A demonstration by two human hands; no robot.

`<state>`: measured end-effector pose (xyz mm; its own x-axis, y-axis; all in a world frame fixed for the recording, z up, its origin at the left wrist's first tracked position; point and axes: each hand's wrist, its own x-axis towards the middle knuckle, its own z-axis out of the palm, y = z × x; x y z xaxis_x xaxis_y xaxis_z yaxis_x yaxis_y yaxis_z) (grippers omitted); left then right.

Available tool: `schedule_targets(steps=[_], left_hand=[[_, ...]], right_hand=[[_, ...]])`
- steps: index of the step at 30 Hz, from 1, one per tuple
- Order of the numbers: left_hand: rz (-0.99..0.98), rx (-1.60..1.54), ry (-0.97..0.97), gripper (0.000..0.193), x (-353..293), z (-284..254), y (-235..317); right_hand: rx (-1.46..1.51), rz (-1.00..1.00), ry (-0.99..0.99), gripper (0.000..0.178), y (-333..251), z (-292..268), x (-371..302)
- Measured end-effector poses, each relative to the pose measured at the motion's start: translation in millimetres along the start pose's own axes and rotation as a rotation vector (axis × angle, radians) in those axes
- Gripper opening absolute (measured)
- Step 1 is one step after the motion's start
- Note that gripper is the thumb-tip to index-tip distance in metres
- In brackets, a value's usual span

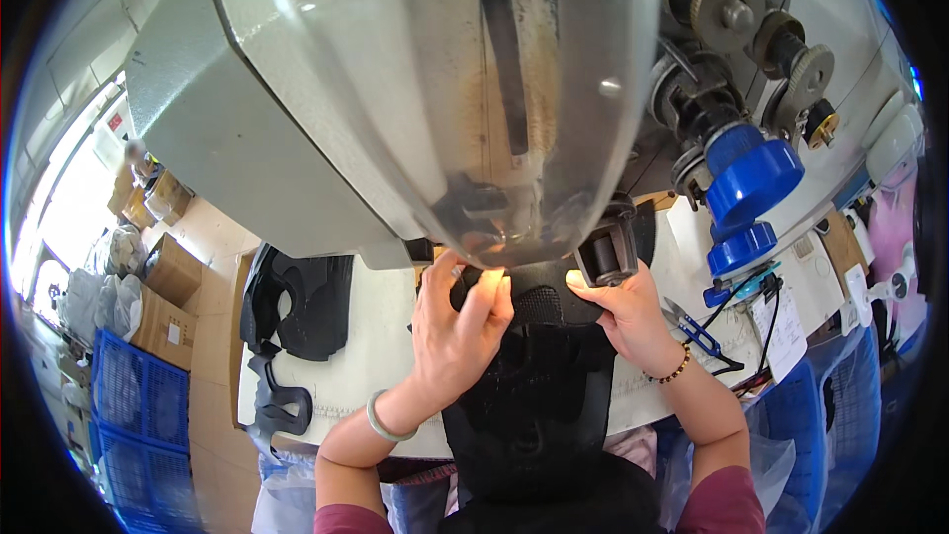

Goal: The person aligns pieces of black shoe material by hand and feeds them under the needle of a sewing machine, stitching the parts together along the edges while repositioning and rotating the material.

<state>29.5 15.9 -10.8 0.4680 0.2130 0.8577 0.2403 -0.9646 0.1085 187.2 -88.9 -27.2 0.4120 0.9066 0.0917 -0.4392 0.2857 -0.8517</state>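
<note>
My left hand, a pale bangle on its wrist, is closed with thumb and fingertips pinched at the left edge of a black fabric piece with a mesh patch. Beaded at the wrist, my right hand grips the same piece from the right, thumb on top and fingers mostly hidden. Both hands work under the head of a grey sewing machine. Its clear plastic shield hides the needle area. Black material hangs from between my hands over the table edge toward my lap.
Black cut pieces lie at the left of the white table. Blue-handled scissors and a paper sheet lie at right. Blue thread cones hang on the machine. Blue crates and cardboard boxes stand on the left.
</note>
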Motion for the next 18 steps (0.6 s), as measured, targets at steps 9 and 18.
schedule_targets(steps=[9, 18], left_hand=[[0.104, 0.156, -0.028, 0.034, -5.2, -26.8, -0.3], [0.306, 0.033, -0.143, 0.041, 6.4, -24.3, -8.5]], right_hand=[[0.034, -0.056, 0.071, 0.018, 12.1, 37.6, -26.5], [0.203, 0.029, -0.058, 0.035, 23.9, 81.9, -66.8]])
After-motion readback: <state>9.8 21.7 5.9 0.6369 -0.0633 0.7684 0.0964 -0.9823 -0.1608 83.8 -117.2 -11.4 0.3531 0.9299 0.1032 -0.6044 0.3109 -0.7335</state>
